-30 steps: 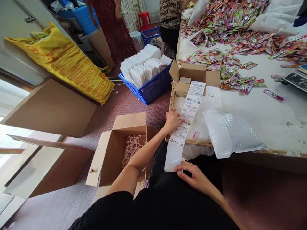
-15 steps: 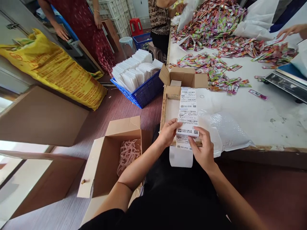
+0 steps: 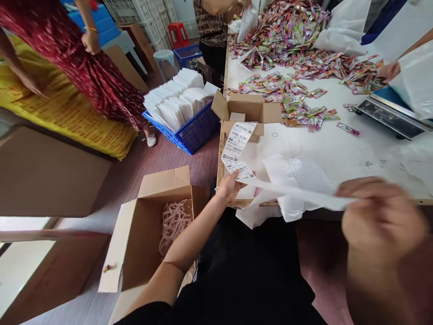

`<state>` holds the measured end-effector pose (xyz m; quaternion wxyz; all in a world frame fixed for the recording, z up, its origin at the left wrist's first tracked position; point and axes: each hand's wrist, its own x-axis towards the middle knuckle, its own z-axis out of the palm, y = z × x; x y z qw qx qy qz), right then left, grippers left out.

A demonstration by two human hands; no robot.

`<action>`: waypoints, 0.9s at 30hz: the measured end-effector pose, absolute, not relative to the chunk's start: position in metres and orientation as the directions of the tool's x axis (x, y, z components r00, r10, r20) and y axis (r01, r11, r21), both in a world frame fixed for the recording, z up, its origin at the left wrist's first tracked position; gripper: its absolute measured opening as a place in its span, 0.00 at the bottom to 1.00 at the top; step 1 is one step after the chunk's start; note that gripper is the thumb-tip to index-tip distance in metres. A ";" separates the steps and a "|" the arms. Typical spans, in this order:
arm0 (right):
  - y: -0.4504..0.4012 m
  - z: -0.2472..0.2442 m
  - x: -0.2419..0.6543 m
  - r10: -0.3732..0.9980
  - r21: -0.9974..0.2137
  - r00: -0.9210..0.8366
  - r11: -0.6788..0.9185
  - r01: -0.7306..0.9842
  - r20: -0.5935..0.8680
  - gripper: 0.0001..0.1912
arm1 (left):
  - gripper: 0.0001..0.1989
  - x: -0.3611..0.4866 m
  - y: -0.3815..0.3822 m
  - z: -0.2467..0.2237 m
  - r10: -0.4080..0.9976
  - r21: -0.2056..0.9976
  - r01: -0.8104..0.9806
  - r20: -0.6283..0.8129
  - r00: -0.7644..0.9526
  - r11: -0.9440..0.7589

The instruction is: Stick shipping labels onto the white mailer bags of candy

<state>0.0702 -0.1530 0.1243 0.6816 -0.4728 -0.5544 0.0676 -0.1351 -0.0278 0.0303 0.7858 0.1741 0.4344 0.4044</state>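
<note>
My left hand is closed at the table's near edge on a strip of printed labels, which runs up to a small cardboard box. A narrow white strip stretches from the left hand across to my right hand. The right hand is smeared by motion, but its fingers are pinched on the strip's end. Under the strip lies a white bubble mailer, partly covered. White paper hangs over the edge below the left hand.
A blue basket holds several white envelopes. On the floor stands an open carton with pale paper strips. Small colourful packets are heaped on the table, near a scale. A person in a red dress stands left.
My right hand has moved far right, drawing the white strip out taut. The labels now tilt and fold near my left hand. The person in red has come closer on the left.
</note>
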 end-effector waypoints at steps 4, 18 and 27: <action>-0.102 0.113 0.121 0.718 -0.863 0.506 0.275 0.424 0.478 0.11 | 0.20 -0.139 -0.022 0.020 0.774 0.639 -0.438 -0.537 0.335 0.633; -0.084 -0.010 0.105 0.964 -0.209 -0.156 0.202 0.957 0.214 0.31 | 0.19 -0.145 -0.028 0.005 0.718 0.653 -0.311 -0.568 0.402 0.690; -0.074 -0.003 0.173 0.957 -0.581 0.291 -0.225 0.782 0.021 0.34 | 0.14 -0.152 -0.027 -0.010 0.727 0.716 -0.204 -0.569 0.384 0.668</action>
